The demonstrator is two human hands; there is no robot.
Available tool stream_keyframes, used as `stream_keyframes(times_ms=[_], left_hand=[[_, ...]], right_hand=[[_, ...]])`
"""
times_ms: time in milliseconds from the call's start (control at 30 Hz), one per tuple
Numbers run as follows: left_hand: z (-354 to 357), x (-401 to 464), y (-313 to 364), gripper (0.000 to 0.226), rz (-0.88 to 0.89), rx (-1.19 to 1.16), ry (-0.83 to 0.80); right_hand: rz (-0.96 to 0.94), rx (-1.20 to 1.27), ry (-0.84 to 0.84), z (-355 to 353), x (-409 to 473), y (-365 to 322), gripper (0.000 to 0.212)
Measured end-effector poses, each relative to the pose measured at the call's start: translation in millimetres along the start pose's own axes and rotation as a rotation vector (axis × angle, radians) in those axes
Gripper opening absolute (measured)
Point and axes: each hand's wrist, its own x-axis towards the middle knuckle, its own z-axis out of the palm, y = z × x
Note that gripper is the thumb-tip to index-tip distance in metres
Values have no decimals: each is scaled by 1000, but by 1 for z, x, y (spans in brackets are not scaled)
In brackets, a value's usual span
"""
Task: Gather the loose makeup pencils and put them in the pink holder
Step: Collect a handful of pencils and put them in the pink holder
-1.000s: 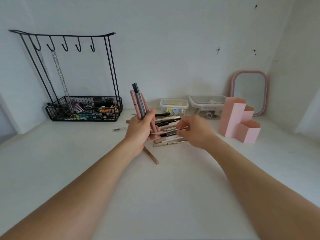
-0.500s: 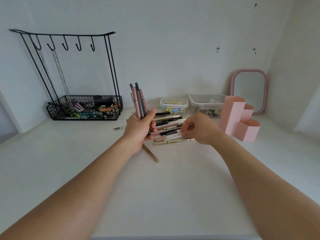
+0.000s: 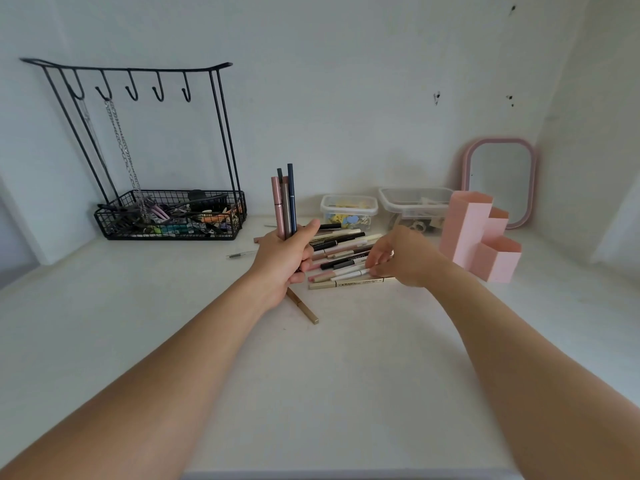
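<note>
Pink-and-dark pencils (image 3: 285, 202) stand gripped in left hand (image 3: 282, 263).

Left hand (image 3: 282, 261): the lower ends of the upright pencils (image 3: 285, 202) are hidden inside the curled fingers; their count within the grip cannot be told. A gold pencil (image 3: 304, 308) runs under the heel of this hand, its upper end covered.

Right hand (image 3: 403, 258): the fingertips (image 3: 372, 268) meet the loose pile of pencils (image 3: 343, 256), but which pencil they touch cannot be told. Pile ends beneath the fingers are hidden. Lettering on the barrels is too small to read.

Both forearms are cut off by the lower edge. Contents of the pink holder (image 3: 478, 233), beyond the right fingers, are not visible.
</note>
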Motion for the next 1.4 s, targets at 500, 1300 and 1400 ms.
stream_keyframes(times_ms=[500,1300,1400], left_hand=[[3,-6,3,35,30,-8,-64],[15,-15,2,24,79,236,-227],[12,-13,4,35,77,179,-159]], right_hand=[[-62,555,89,-9,-1,-12,9],[-110,891,36,0,-11,-35,11],[-48,640,81,-3,-7,-25,20]])
